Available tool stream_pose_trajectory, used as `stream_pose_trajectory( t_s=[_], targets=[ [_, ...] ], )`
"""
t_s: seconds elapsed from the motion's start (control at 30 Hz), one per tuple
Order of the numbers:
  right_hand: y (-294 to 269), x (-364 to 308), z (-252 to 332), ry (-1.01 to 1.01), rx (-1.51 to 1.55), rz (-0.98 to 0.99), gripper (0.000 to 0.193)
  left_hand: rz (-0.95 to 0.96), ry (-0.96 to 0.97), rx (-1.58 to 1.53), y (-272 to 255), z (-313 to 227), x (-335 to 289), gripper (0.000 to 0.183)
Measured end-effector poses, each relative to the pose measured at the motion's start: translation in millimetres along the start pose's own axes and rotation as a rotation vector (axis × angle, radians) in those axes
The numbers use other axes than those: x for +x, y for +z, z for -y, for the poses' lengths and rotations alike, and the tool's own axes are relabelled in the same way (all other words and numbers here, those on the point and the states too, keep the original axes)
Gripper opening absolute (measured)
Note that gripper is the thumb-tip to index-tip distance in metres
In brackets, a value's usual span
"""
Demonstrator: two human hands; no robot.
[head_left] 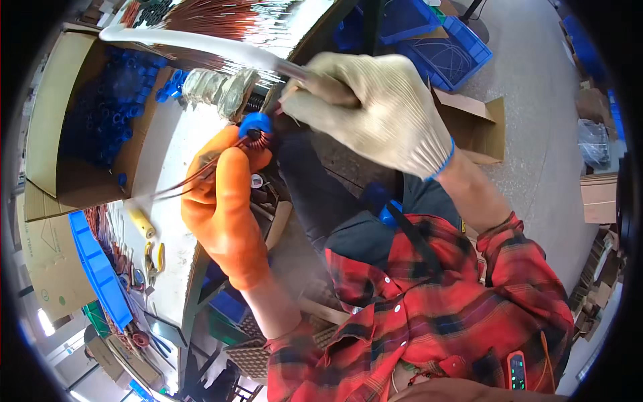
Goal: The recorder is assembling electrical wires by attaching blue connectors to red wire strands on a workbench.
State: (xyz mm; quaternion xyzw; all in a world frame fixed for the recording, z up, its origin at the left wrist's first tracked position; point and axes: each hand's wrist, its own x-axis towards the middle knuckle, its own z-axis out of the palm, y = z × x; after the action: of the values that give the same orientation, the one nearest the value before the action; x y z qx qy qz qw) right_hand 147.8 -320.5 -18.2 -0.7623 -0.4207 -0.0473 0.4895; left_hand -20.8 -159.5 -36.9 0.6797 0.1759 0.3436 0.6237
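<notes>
My left hand (231,201), in an orange rubber glove, is closed on a blue ring-shaped coil (255,124) wound with copper-coloured wire. Loose wire ends (194,175) trail from it to the left, past the gloved fingers. Above and to the right, my right hand (372,107) wears a cream knitted glove and is wrapped round a rod-like tool (328,88). A long pale shaft (194,41) runs left from that fist over the bench; its exact kind is unclear. Just beyond the coil stands a fixture wrapped in clear film (224,92), with a dark spring beside it.
A cardboard box (70,191) of blue rings stands on the bench at left. Copper wires (207,23) lie at the back. Pliers (153,256), a yellow roll (141,223) and a blue tray (100,268) are nearer. Blue crates (455,57) and an open carton (492,130) stand right.
</notes>
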Motion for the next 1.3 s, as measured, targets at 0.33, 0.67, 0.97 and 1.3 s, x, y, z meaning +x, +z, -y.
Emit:
stream_pose_trajectory(
  t_s=[0.33, 0.67, 0.97, 1.3],
  targets=[
    [36.1, -53.9, -22.8, 0.968, 1.092, 0.284, 0.047, -0.27, 0.258, 0.019, 26.2, 45.1, 6.2, 0.032],
    [37.7, -61.7, -3.9, 0.827, 0.883, 0.191, 0.032, -0.266, 0.402, 0.325, 23.4, 54.9, 2.5, 0.037],
    [63.6, -70.6, -9.5, -0.023, 0.073, -0.162, 0.031, -0.298, 0.275, 0.293, 15.4, 45.2, -20.3, 0.052],
    [64.4, -66.4, -41.0, 0.765, 0.92, 0.063, 0.042, -0.382, 0.808, 0.687, 12.8, 37.0, -14.7, 0.073]
  ],
)
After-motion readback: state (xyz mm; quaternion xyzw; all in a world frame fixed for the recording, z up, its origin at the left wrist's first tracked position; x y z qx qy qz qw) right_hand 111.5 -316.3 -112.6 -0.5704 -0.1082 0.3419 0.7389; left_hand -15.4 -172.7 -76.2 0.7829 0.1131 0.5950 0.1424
